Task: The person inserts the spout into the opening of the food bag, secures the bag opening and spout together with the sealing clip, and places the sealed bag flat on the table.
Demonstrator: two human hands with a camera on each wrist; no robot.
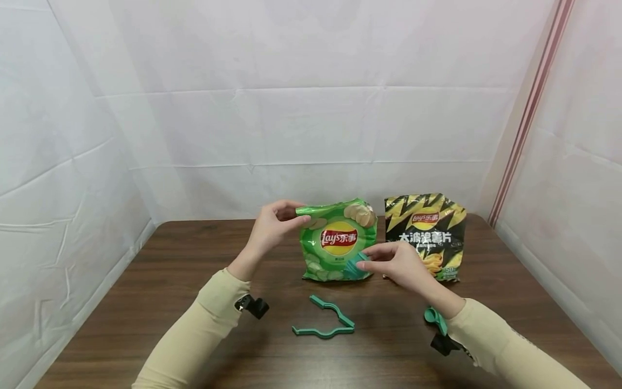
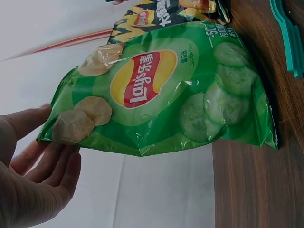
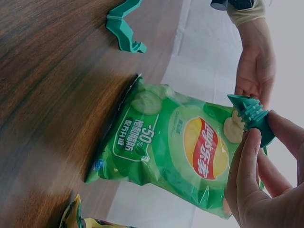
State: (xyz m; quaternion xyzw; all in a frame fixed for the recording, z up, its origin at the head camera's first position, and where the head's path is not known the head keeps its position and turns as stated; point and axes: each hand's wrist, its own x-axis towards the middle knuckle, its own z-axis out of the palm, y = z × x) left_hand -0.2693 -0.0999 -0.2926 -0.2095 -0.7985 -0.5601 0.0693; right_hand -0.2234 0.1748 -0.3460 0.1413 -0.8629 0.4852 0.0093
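Note:
My left hand (image 1: 272,227) pinches the top left corner of a green Lay's chip bag (image 1: 340,216), thumb in front and fingers behind. The bag stands upright on the table, cucumber slices and chips printed on its front. My right hand (image 1: 400,265) holds a small teal ribbed plastic spout piece (image 3: 252,114) between thumb and fingers. In the head view this piece overlaps the bag's lower right. On the table in front of the bag lies a hinged teal bag clip (image 1: 350,329), its two arms spread apart.
Right of the green bag stands a black and yellow Lay's bag (image 1: 425,235), partly covered by my right hand in the head view. A small teal plastic piece (image 1: 430,315) lies by my right wrist. White cloth walls (image 1: 311,124) enclose the brown wooden table (image 1: 194,259).

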